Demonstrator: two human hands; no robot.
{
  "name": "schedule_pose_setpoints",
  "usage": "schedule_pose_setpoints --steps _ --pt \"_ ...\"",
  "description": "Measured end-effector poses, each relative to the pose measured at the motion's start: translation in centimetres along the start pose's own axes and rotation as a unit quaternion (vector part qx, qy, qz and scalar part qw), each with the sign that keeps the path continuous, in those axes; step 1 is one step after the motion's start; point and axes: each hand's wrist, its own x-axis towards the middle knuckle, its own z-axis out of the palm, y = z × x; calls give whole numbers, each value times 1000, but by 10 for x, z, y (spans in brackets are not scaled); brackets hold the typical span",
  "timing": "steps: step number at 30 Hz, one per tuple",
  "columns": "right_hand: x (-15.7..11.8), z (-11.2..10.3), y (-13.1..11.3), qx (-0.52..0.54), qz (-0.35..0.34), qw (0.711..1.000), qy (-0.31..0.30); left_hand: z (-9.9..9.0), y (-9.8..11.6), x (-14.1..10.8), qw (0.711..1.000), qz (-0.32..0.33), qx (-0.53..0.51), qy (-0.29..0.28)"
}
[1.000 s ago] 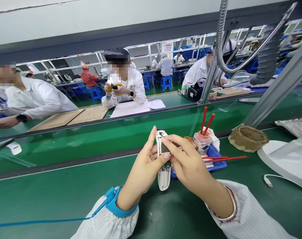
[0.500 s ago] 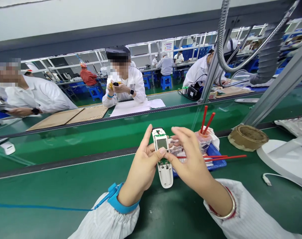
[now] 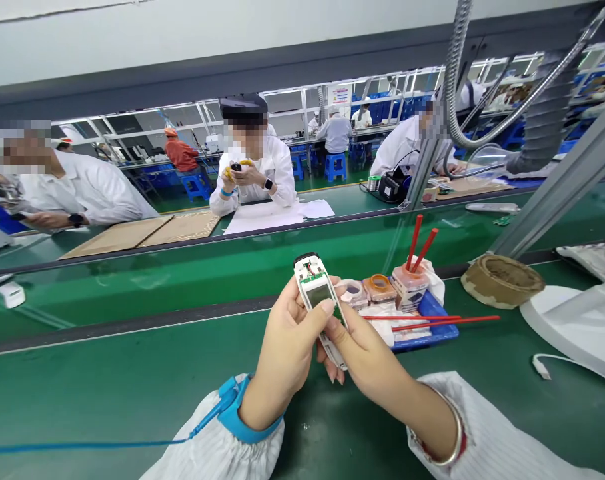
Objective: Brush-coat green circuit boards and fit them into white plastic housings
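A white handheld device housing (image 3: 301, 272) is held up in front of me, tilted to the left at its top, with a dark cap on its upper end. Inside it show a small grey screen (image 3: 318, 295), a strip of green circuit board and thin wires. My left hand (image 3: 285, 343) is closed around the housing from the left, its thumb lying on the edge of the screen. From the right, my right hand (image 3: 370, 340) grips the lower half, thumb pressed on the front beside the left thumb. Its other fingers are partly hidden behind the housing.
A blue tray (image 3: 435, 333) with small jars, white tissue and red sticks (image 3: 475, 319) stands right of my hands. Farther right are a brown tape roll (image 3: 502, 283), a white round base (image 3: 565, 317) and a cable plug (image 3: 542, 368). Co-workers sit beyond the green divider.
My right hand has closed from spread fingers onto the housing. The housing has tilted, its top going left, and its lower end is now largely covered by my fingers.
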Motion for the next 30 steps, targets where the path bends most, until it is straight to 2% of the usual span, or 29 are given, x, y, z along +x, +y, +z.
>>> schedule_pose_setpoints --steps 7,10,16,22,30 --pt "-4 6 3 -10 -19 1000 22 3 2 2 999 0 13 45" --pt "-7 10 2 20 -29 999 24 5 3 1 999 -20 -2 38" --pt "-10 14 0 106 -4 994 19 5 4 1 999 -41 -19 24" --pt "-2 7 8 81 12 997 6 4 2 6 999 -34 -20 -5" --pt "-9 5 3 29 -46 998 -8 5 5 -6 999 -1 32 -3"
